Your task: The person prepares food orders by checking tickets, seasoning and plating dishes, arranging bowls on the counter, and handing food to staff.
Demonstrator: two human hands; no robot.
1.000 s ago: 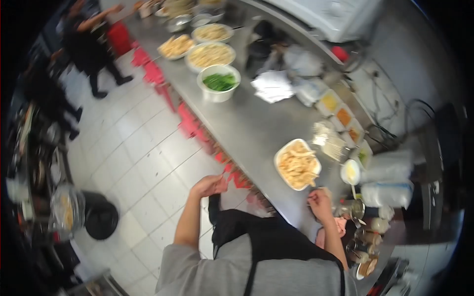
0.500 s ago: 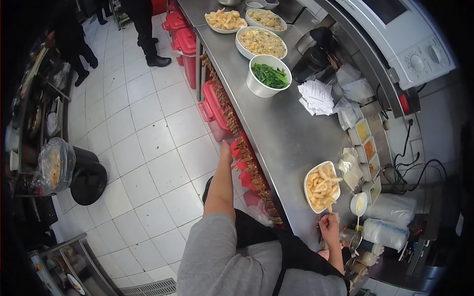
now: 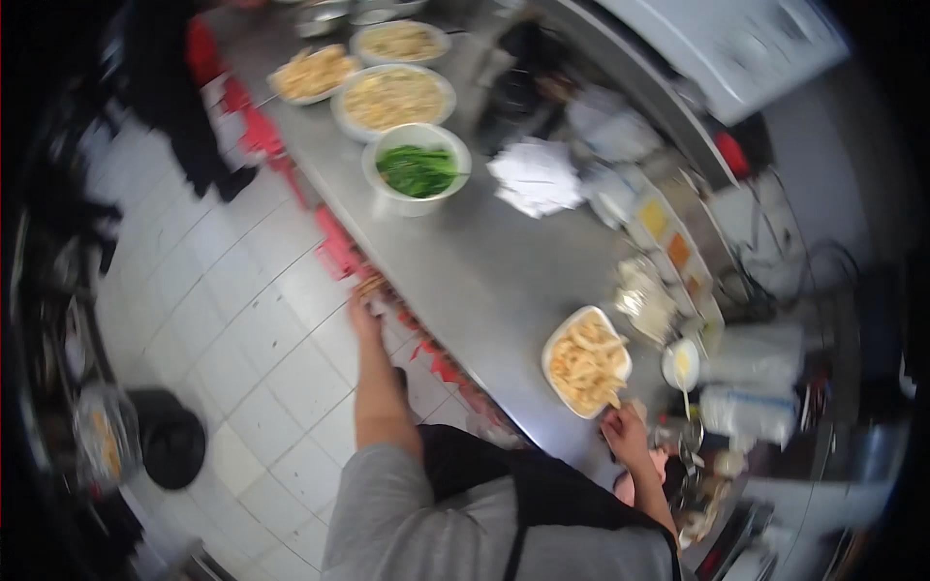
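Note:
My left hand [image 3: 365, 308] is reached out beside the table's edge, near red plastic under the tabletop; motion smears its fingers. Close to the near corner of a white dish of pale fried pieces [image 3: 587, 362], my right hand [image 3: 623, 426] has its fingers bent together, and whatever they hold is too small to make out. The dish rests on the steel table [image 3: 465, 281]. Farther up the table stands a white tub of green vegetables [image 3: 417, 172]. Behind it are a bowl of fried rice [image 3: 393, 99], another rice bowl [image 3: 399, 42] and a plate of fried food [image 3: 313, 73].
Papers [image 3: 537, 177], a crumpled foil-like packet [image 3: 643, 298], small trays of condiments [image 3: 677, 252] and a white cup with a spoon [image 3: 681, 362] line the table's right side. A person in dark clothes [image 3: 174, 87] stands at the upper left. A black bin [image 3: 169, 441] is on the floor.
The view has swung, so the table and dishes appear farther left and blurrier. My left arm is still stretched out along the table's edge. My right hand remains by the dish of fried pieces.

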